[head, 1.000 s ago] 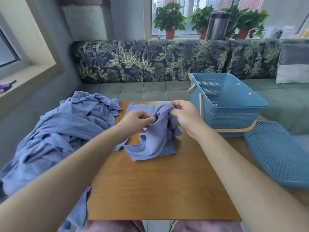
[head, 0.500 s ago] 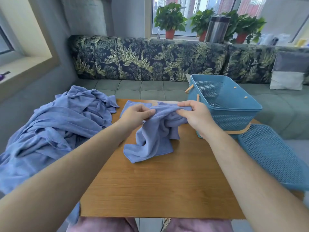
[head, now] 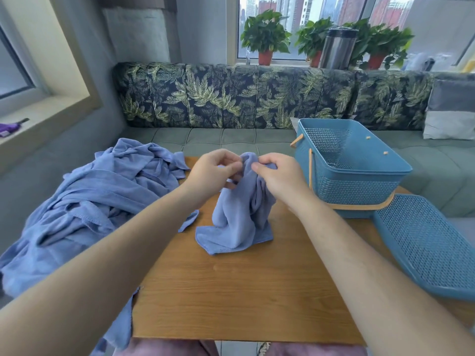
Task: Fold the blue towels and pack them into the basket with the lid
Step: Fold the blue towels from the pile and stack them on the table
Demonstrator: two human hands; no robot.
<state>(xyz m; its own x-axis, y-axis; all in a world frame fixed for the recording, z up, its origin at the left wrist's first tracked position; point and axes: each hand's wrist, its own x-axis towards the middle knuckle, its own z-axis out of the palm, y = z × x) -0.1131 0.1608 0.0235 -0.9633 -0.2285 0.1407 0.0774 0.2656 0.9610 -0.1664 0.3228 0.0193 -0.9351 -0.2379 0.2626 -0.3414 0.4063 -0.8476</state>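
A small blue towel [head: 237, 222] hangs bunched from both my hands above the wooden table [head: 244, 291], its lower end resting on the wood. My left hand [head: 213, 172] pinches the towel's top edge, and my right hand [head: 279, 176] pinches the same edge close beside it. A big heap of blue towels [head: 84, 201] lies on the left, spilling over the table's left edge. The blue perforated basket [head: 359, 186] with tan handles stands open on the table's right side. Its lid [head: 426, 242] lies flat to the right of it.
A sofa with a leaf-patterned backrest [head: 244, 96] runs behind the table. Potted plants [head: 266, 37] and a metal flask [head: 336, 48] stand on the window sill. A grey cushion [head: 449, 111] sits at the far right.
My hands have come close together at the towel's top edge and lifted it, so the towel now hangs narrow and bunched instead of stretched between them.
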